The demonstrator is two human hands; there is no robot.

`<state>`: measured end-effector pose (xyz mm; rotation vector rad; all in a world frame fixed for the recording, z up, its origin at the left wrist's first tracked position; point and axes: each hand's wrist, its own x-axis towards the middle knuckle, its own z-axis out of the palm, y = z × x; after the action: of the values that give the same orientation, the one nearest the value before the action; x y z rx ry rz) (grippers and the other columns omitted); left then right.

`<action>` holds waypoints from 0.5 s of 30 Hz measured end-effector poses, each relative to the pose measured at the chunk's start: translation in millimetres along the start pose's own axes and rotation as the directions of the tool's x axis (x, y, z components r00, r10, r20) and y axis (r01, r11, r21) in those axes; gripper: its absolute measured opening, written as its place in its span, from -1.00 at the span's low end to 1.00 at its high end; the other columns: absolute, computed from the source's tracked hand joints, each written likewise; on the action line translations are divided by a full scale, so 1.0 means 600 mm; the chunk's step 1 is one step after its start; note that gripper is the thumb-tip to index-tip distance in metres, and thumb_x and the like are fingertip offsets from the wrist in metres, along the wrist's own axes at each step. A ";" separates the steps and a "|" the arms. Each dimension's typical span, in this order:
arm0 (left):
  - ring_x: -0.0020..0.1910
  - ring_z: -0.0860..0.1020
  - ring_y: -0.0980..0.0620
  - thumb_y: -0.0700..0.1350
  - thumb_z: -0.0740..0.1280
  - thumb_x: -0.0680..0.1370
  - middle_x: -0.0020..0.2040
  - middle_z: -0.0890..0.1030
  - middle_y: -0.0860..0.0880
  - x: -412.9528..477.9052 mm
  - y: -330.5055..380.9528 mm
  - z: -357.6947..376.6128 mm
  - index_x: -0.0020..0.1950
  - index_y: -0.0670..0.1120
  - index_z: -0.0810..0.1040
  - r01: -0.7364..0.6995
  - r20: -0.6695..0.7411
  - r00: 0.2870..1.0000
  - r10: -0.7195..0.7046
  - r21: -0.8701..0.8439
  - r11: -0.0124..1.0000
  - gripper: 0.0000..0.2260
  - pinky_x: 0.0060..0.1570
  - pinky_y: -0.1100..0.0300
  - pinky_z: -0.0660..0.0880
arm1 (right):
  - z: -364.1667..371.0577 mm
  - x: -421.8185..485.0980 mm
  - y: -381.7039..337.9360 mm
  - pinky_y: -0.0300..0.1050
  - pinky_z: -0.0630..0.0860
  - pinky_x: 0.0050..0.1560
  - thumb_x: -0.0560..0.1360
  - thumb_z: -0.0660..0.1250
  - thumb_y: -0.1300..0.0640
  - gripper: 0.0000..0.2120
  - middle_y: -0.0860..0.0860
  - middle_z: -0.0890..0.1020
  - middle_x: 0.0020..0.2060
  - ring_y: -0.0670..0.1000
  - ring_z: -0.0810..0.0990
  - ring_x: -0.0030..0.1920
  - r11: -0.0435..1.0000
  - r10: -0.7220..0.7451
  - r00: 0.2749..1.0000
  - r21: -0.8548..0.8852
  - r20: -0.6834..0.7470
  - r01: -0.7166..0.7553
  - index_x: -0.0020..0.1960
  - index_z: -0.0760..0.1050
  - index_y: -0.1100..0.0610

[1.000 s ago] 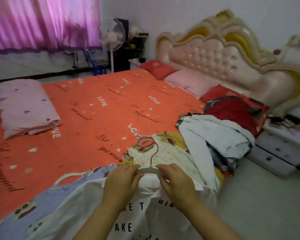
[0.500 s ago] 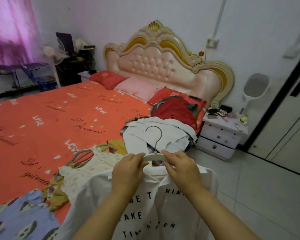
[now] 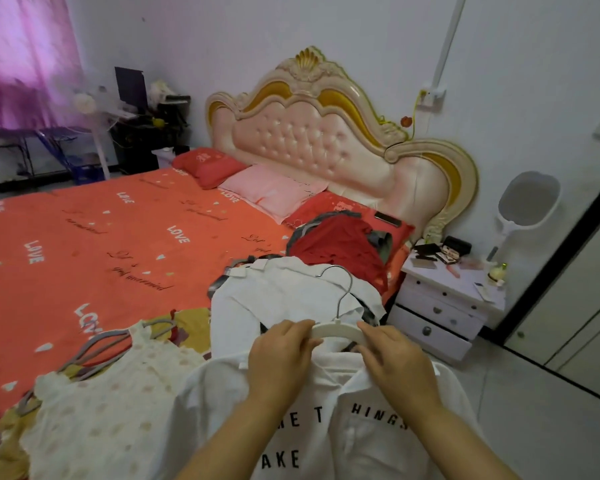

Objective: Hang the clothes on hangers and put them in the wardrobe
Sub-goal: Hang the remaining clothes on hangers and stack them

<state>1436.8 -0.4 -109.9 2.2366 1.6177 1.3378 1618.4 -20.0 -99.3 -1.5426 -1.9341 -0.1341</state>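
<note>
A white shirt with black lettering [image 3: 326,438] hangs from a white hanger [image 3: 336,330] with a metal hook, held up in front of me. My left hand [image 3: 279,355] grips the hanger's left shoulder through the collar. My right hand [image 3: 395,358] pinches the collar at the hanger's right side. More clothes lie on the bed's near edge: a white garment [image 3: 274,299], a red one [image 3: 336,245] and a cream dotted top [image 3: 115,393]. Several grey hangers [image 3: 94,348] lie beside the dotted top. A wardrobe door [image 3: 575,289] stands at the right.
The bed with an orange sheet [image 3: 84,244] and a padded pink headboard [image 3: 312,140] fills the left and middle. A white nightstand [image 3: 440,306] with small items stands to the right of the bed. Tiled floor [image 3: 534,427] lies at the lower right. A fan [image 3: 87,109] stands by the far curtain.
The view has swung right, bringing the nightstand and wardrobe door into sight. Both hands have lifted the shirt on its hanger off the bed and keep holding it at the collar.
</note>
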 end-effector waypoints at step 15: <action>-0.21 0.56 -0.04 -0.09 0.45 0.44 -0.20 0.63 -0.02 0.298 -0.070 0.277 0.02 -0.09 0.65 0.244 -0.115 0.963 -0.243 -0.006 0.970 -0.82 -0.26 0.11 0.45 | 0.147 0.354 0.277 -0.22 0.44 -0.43 0.25 0.58 0.25 -0.62 -0.02 0.59 -0.32 0.03 0.58 -0.32 0.979 -0.204 0.979 -0.012 -0.010 0.204 0.06 0.65 0.13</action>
<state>1529.7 228.5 -127.9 1.9178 1.8670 1.4153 1711.1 248.0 -104.4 -1.3446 -2.0823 -0.2414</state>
